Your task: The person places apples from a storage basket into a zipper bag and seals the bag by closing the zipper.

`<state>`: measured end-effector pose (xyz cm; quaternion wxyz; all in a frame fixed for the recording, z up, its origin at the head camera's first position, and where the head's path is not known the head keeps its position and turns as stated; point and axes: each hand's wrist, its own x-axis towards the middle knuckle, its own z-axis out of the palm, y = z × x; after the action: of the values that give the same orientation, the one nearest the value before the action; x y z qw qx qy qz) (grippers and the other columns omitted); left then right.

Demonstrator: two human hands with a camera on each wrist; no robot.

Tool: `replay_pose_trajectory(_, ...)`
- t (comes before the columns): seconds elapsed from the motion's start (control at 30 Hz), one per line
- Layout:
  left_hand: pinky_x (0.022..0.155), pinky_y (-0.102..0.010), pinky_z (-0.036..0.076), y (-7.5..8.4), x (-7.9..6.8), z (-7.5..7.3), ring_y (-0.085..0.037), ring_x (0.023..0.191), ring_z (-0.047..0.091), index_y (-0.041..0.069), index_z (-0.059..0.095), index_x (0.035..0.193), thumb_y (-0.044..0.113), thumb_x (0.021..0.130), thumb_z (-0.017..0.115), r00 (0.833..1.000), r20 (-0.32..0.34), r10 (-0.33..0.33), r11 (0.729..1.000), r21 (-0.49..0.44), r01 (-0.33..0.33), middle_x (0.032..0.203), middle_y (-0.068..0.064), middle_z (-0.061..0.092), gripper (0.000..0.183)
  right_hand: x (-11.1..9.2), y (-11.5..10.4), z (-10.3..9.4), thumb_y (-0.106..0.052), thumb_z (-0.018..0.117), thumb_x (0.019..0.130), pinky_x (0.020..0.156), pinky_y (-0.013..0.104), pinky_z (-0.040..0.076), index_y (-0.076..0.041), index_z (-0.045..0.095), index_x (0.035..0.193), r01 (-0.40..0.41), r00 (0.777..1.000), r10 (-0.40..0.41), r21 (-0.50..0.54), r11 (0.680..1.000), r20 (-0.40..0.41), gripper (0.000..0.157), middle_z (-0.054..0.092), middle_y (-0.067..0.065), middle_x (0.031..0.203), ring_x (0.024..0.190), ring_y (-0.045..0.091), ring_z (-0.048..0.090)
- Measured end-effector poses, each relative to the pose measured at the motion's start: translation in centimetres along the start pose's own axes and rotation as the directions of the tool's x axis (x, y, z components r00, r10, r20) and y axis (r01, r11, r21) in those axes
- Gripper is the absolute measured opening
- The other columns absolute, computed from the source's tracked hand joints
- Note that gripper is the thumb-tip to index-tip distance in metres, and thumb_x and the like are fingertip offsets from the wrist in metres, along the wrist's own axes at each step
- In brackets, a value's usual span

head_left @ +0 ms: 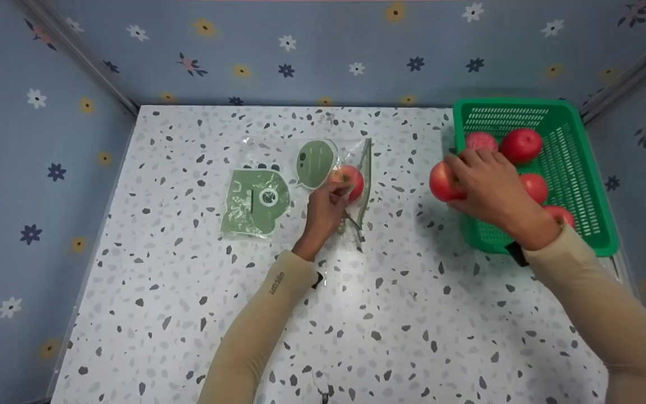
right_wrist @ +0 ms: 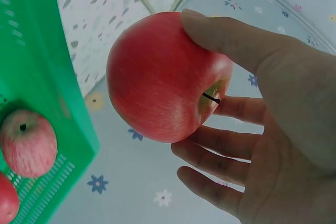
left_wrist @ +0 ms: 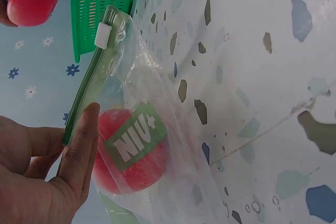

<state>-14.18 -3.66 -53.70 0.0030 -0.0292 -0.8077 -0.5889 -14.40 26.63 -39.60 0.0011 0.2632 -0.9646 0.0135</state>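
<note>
My left hand (head_left: 326, 210) pinches the green zip edge of a clear plastic zip bag (left_wrist: 178, 182) printed with green dinosaur shapes. Inside the bag, near its mouth, lies a red apple (head_left: 351, 182); in the left wrist view a green printed label partly covers it. A white slider (left_wrist: 103, 35) sits toward one end of the zip. My right hand (head_left: 491, 188) grips another red apple (right_wrist: 163, 77) between thumb and fingers, stem toward the palm. That apple is held in the air at the left rim of the green basket (head_left: 609, 224).
Several more apples lie in the basket, among them a dark red one (head_left: 521, 146) at the back. The speckled white table (head_left: 390, 336) stretches in front of me, and flower-patterned blue walls (head_left: 334, 45) stand behind it and at both sides.
</note>
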Motion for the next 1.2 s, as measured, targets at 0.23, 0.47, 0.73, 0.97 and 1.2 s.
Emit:
replay_pose_trajectory(0.23, 0.073, -0.028, 0.055, 0.0, 0.0, 0.0, -0.024, 0.089, 0.068, -0.003, 0.073, 0.126, -0.005, 0.100, 0.062, 1.000, 0.007, 0.009, 1.000, -0.002, -0.009, 0.110, -0.019, 0.073, 0.028, 0.8, -1.3, 1.3, -0.023, 0.099, 0.072, 0.096, 0.062, 0.054, 0.000, 0.057, 0.138, 0.020, 1.000, -0.020, 0.003, 1.000, 0.015, 0.082, 0.061, 0.026, 0.129, 0.121, 0.044, 0.055)
replay_pose_trajectory(0.47, 0.069, -0.024, 0.055, 0.0, 0.0, 0.0, -0.021, 0.086, 0.067, -0.003, 0.073, 0.126, -0.004, 0.101, 0.063, 1.000, 0.012, -0.010, 1.000, 0.008, 0.010, 0.109, -0.017, 0.073, 0.027, 1.6, -2.8, 2.6, -0.027, 0.098, 0.074, 0.096, 0.059, 0.053, 0.000, 0.058, 0.136, 0.056, 0.998, -0.056, 0.011, 0.998, -0.007, 0.079, 0.063, 0.026, 0.126, 0.118, 0.044, 0.058)
replay_pose_trajectory(0.73, 0.071, -0.027, 0.056, -0.1, -0.2, 0.0, -0.024, 0.088, 0.068, -0.002, 0.073, 0.127, -0.004, 0.101, 0.063, 1.000, 0.009, -0.002, 1.000, 0.018, 0.001, 0.111, -0.018, 0.073, 0.028, 2.5, -4.3, 3.9, -0.028, 0.095, 0.077, 0.098, 0.057, 0.051, 0.001, 0.058, 0.136, 0.058, 0.998, -0.058, 0.036, 0.998, 0.003, 0.075, 0.063, 0.025, 0.124, 0.116, 0.043, 0.058)
replay_pose_trajectory(0.97, 0.076, -0.032, 0.056, 0.0, -0.2, 0.0, -0.026, 0.090, 0.069, -0.002, 0.073, 0.126, -0.004, 0.100, 0.064, 1.000, 0.005, 0.004, 1.000, 0.029, -0.004, 0.113, -0.017, 0.074, 0.027, 3.2, -5.1, 5.1, -0.029, 0.095, 0.078, 0.098, 0.056, 0.052, 0.000, 0.059, 0.135, 0.064, 0.998, -0.065, 0.047, 0.997, 0.017, 0.074, 0.064, 0.024, 0.124, 0.115, 0.043, 0.059)
replay_pose_trajectory(1.2, 0.070, -0.026, 0.055, 0.0, 0.0, 0.1, -0.022, 0.087, 0.067, -0.002, 0.073, 0.127, -0.003, 0.101, 0.064, 1.000, 0.005, -0.010, 1.000, 0.021, 0.010, 0.114, -0.017, 0.075, 0.028, 3.8, -5.7, 6.2, -0.029, 0.093, 0.080, 0.100, 0.057, 0.051, -0.001, 0.058, 0.139, 0.048, 0.997, -0.051, 0.065, 0.997, 0.049, 0.074, 0.064, 0.024, 0.128, 0.118, 0.042, 0.058)
